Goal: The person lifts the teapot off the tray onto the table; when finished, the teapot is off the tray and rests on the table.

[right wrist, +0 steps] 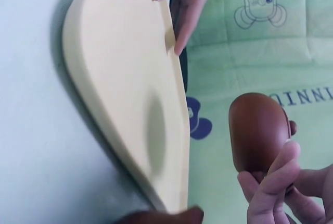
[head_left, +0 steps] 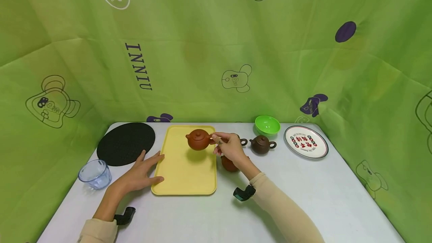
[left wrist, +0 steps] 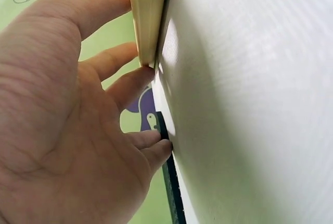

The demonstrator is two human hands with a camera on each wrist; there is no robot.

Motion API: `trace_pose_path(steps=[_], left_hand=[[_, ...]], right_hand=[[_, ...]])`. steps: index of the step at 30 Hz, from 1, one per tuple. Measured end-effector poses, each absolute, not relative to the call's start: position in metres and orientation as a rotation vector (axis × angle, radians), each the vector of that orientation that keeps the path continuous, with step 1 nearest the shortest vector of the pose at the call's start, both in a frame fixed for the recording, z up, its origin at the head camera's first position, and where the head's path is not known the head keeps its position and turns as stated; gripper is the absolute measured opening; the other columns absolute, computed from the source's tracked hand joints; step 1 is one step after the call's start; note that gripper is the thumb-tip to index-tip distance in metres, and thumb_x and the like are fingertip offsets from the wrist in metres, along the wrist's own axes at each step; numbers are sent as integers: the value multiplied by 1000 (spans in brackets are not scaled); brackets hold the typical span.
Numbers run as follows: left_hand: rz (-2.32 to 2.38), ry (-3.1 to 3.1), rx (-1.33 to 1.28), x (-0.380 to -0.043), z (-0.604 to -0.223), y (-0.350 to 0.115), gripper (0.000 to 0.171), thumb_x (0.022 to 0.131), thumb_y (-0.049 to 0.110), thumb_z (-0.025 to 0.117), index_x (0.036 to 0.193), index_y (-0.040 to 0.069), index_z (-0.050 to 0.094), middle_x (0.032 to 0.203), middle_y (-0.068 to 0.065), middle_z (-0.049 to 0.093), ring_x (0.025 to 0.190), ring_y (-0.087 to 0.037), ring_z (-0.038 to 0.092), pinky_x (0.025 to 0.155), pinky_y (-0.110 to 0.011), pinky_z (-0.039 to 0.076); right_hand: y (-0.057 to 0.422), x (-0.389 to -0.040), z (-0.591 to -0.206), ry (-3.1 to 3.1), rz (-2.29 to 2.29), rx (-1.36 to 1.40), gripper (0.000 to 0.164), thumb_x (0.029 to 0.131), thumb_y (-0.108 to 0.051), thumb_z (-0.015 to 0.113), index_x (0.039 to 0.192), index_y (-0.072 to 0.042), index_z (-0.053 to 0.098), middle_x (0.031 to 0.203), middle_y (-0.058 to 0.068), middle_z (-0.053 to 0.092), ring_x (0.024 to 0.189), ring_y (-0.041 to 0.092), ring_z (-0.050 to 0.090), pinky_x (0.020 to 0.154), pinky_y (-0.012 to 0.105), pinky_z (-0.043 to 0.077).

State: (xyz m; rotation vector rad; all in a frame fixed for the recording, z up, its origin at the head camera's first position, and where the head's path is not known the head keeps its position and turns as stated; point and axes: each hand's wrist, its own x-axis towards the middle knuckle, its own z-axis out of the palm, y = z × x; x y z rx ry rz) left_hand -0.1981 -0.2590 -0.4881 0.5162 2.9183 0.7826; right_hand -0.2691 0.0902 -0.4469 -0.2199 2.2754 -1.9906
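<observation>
A reddish-brown teapot (head_left: 198,140) hangs above the yellow tray (head_left: 183,175), its shadow falling on the tray. My right hand (head_left: 229,147) pinches it by the handle; the right wrist view shows the teapot (right wrist: 258,133) and the curled fingers (right wrist: 278,182). My left hand (head_left: 140,171) is spread at the tray's left edge, thumb and fingertips touching the rim. In the left wrist view its fingers (left wrist: 112,60) look straight. Another reddish-brown teapot (head_left: 230,164) sits on the table under my right wrist, partly hidden.
A dark brown teapot (head_left: 261,144) stands right of the tray; another dark handle (head_left: 243,142) shows behind my right hand. Around them are a green bowl (head_left: 267,125), a white plate (head_left: 306,142), a black round mat (head_left: 126,143) and a clear blue glass bowl (head_left: 95,174). Green cloth encloses the table.
</observation>
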Motion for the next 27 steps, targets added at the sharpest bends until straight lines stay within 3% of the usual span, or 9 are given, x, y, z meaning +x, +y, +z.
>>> trace_pose_path(steps=[8,14,24,27], left_hand=[[680,2985,538,-196,-485,-259,79,89,40,84,154,7,54,166,-21,45,149,-68,26,111,-84,30],[630,3010,507,-196,-486,-261,78,88,43,84,154,13,55,167,-18,46,137,-56,41,97,-69,38],[675,2999,528,-198,-489,-266,78,88,44,84,153,12,56,165,-18,49,140,-55,39,105,-78,36],[687,2993,520,-197,-488,-267,77,88,45,83,153,12,57,165,-18,48,140,-54,38,105,-77,36]], right_hand=[[114,-264,-442,2321,-1982,-230,32,107,-23,64,129,-3,74,111,31,78,54,8,64,53,19,52],[134,-258,-439,2341,-1969,-209,35,107,-26,65,132,-4,73,113,30,78,55,8,63,54,19,52],[170,-248,-439,2422,-1970,-204,36,107,-25,64,131,0,73,107,30,78,54,7,63,54,21,52],[183,-246,-437,2428,-1987,-181,36,107,-24,64,131,2,72,99,19,81,55,6,64,55,22,53]])
